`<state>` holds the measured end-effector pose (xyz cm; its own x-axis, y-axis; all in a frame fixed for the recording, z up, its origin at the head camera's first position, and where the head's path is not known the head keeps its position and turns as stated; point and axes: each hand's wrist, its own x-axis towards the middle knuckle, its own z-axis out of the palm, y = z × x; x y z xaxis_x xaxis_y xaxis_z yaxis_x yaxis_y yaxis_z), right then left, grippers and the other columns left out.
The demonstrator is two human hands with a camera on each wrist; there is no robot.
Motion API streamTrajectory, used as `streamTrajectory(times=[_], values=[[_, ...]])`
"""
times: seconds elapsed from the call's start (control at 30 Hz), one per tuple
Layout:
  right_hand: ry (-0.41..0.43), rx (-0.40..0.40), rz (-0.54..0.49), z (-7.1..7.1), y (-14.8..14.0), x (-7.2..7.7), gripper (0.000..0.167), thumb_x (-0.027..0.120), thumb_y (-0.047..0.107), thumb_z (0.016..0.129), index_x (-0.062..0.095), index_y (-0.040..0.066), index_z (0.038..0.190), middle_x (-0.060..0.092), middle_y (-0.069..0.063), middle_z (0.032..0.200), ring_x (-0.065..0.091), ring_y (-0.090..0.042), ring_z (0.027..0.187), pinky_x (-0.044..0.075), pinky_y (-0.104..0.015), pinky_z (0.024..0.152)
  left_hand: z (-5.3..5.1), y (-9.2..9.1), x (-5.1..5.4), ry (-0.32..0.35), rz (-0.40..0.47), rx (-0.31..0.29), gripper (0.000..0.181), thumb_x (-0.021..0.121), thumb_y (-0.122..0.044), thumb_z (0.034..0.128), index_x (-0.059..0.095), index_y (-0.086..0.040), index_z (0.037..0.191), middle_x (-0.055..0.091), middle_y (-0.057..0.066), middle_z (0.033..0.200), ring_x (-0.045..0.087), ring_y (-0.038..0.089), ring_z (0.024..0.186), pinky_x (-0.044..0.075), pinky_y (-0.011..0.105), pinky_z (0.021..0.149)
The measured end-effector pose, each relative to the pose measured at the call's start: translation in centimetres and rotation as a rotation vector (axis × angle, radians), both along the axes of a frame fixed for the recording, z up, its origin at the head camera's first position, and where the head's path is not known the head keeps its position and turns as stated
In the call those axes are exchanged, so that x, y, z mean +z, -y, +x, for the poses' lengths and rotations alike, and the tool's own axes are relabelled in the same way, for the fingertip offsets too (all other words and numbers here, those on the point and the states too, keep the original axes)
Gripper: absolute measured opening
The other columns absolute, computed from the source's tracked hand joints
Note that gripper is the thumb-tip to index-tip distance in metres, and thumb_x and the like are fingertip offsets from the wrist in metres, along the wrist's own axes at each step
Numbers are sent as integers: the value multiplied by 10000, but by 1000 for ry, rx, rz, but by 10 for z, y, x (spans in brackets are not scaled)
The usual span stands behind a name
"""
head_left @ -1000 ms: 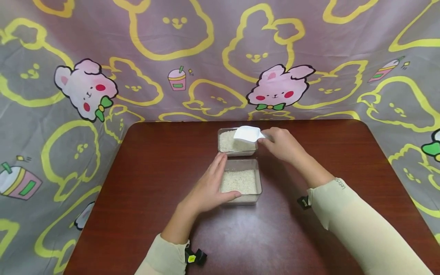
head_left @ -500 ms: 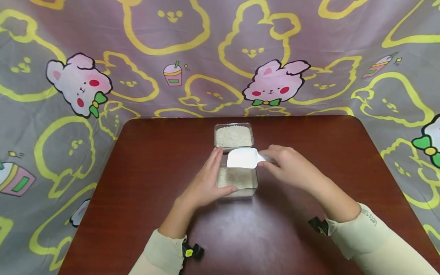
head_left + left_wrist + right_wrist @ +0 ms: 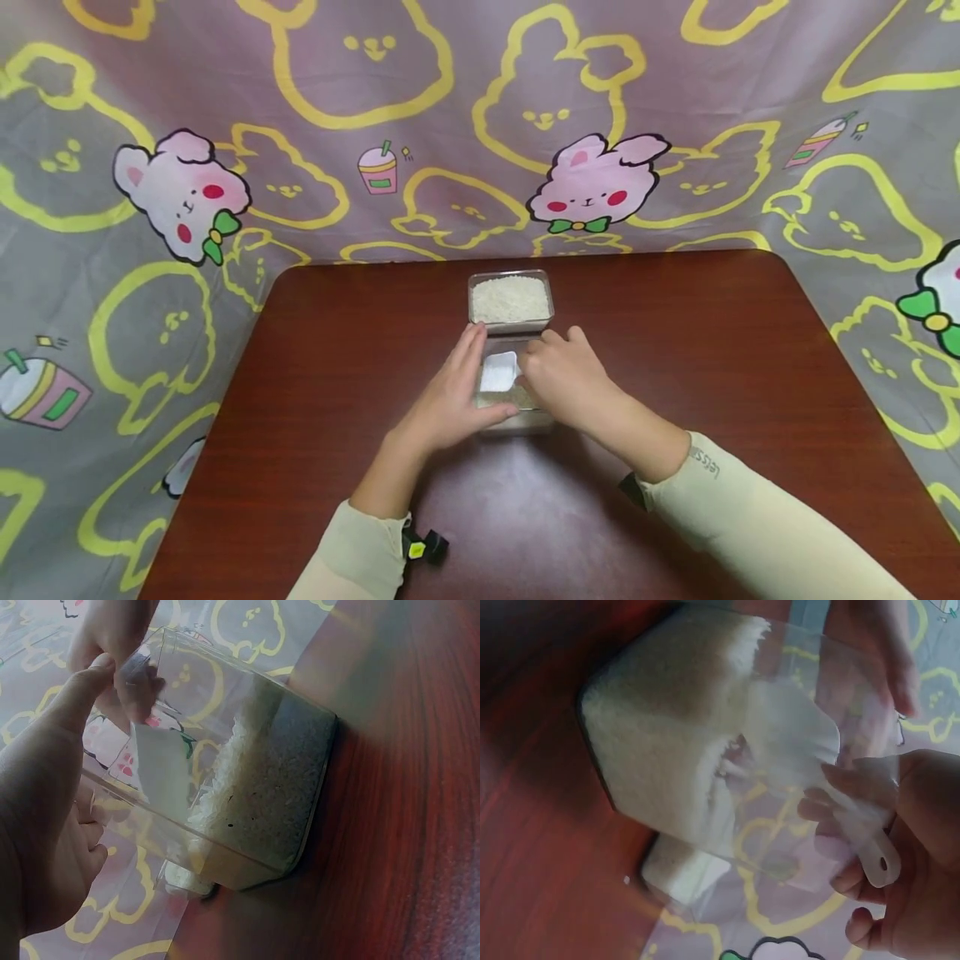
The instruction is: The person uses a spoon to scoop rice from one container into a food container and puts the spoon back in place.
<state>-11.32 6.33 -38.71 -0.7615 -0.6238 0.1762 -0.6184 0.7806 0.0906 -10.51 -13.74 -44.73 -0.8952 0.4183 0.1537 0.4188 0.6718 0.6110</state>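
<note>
My right hand grips the handle of a white plastic scoop. The scoop's blade is inside the near clear container, whose rice shows through the wall in the left wrist view. Seen from the right wrist, the blade slants toward the rice surface, with the handle between thumb and fingers. My left hand rests along the left side of that container, fingers straight, thumb over the near rim. Part of the rice is hidden by the hands and scoop.
Just behind stands a second clear container, filled with white rice. Both containers are on a dark reddish-brown table. A patterned cloth hangs around the table's back and sides.
The right hand has brought the scoop from over the far container toward the person and down into the near container. The left hand has stayed at the near container's side.
</note>
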Motion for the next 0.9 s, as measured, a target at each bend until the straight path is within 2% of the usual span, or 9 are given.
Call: streamTrajectory(times=[0.17, 0.33, 0.47, 0.57, 0.7, 0.9], values=[[44, -17, 28, -2, 5, -6, 207, 743, 363, 831, 711, 158, 825, 682, 13, 872, 529, -227, 854, 332, -360, 660, -1, 0, 0, -3, 1, -6, 1133, 729, -585, 791, 123, -36, 1576, 82, 60, 1661, 90, 194, 1524, 234, 445, 1201], [82, -25, 52, -4, 7, -6, 226, 746, 370, 828, 711, 148, 801, 639, 2, 847, 501, -238, 854, 335, -344, 664, -2, 1, -1, -3, 8, -2, 1121, 740, -556, 797, 120, -47, 1579, 91, 72, 1660, 92, 181, 1522, 246, 451, 1195], [95, -20, 29, -6, 6, -6, 254, 744, 383, 827, 723, 131, 848, 644, -16, 871, 507, -249, 877, 378, -359, 684, -3, 4, -2, 3, 11, 4, 1131, 729, -580, 798, 109, -48, 1581, 88, 80, 1660, 85, 174, 1523, 258, 463, 1188], [86, 10, -53, -8, 3, -7, 319, 734, 410, 844, 737, 115, 967, 664, -38, 942, 522, -258, 913, 432, -387, 717, -4, 7, -2, 10, 8, 10, 1138, 710, -611, 800, 96, -61, 1584, 69, 54, 1664, 61, 172, 1527, 249, 473, 1193], [67, 36, -226, -11, -8, -9, 448, 687, 462, 888, 715, 95, 1145, 673, -68, 1065, 538, -265, 967, 467, -419, 772, -2, 11, 1, 15, -36, 11, 1124, 681, -636, 811, 90, -77, 1588, 73, 54, 1665, 57, 183, 1529, 206, 473, 1208], [71, -40, -489, -18, -35, -13, 551, 653, 453, 913, 638, 56, 1295, 636, -129, 1219, 530, -318, 1142, 441, -508, 946, -1, 18, 8, -42, -120, 23, 1030, 650, -561, 872, 107, -48, 1581, 134, 146, 1647, 78, 252, 1532, 128, 488, 1226]])
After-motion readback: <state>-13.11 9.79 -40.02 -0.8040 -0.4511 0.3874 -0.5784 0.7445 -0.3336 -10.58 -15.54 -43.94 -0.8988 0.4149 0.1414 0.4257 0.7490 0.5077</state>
